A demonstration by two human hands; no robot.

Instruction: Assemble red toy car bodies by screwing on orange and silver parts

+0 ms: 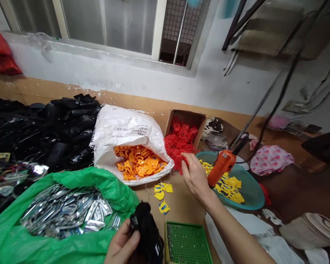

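One black part in left hand, apart from right hand

Two hands, one basin, one green tray

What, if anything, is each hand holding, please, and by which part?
The left hand grips the black piece by its left edge; whether the right hand holds any red pieces is unclear.

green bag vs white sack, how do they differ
The green bag is plain green; the white sack carries dark print.
The green bag gapes upward, while the white sack lies with its mouth toward the camera.
The green bag holds silvery parts, the white sack orange pieces.
Both are open.
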